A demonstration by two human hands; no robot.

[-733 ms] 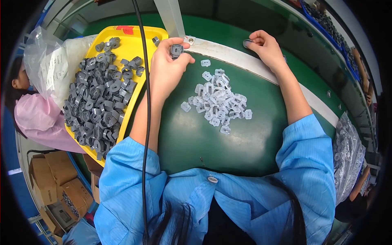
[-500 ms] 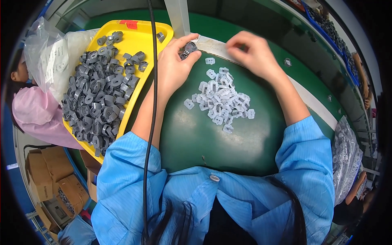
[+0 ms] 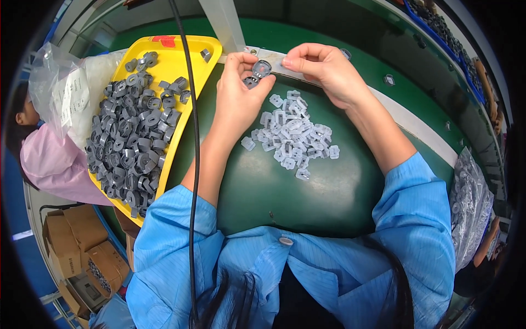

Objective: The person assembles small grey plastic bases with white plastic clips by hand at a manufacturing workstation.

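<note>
My left hand (image 3: 244,82) is closed around grey plastic ring-shaped parts (image 3: 262,68), held up between thumb and fingers near the far edge of the green work surface. Two round faces show, one above the other; whether they are one piece or two I cannot tell. To its right my right hand (image 3: 323,68) is in a pinch, thumb against forefinger, a short gap from the grey parts. Anything in that pinch is too small to make out. Below both hands lies a loose pile of small translucent plastic pieces (image 3: 296,129).
At left stands a yellow tray (image 3: 211,52) heaped with grey ring-shaped parts (image 3: 126,137). A black cable (image 3: 193,164) hangs down past my left arm. Beyond the pale ledge (image 3: 422,126) runs a green belt with a few parts. A clear bag (image 3: 471,203) lies at right; a person in pink sits at left.
My right hand has come left and closer to my left hand, its fingers now pinched. The grey parts are turned more into view. The lone translucent piece above the pile is gone from its place.
</note>
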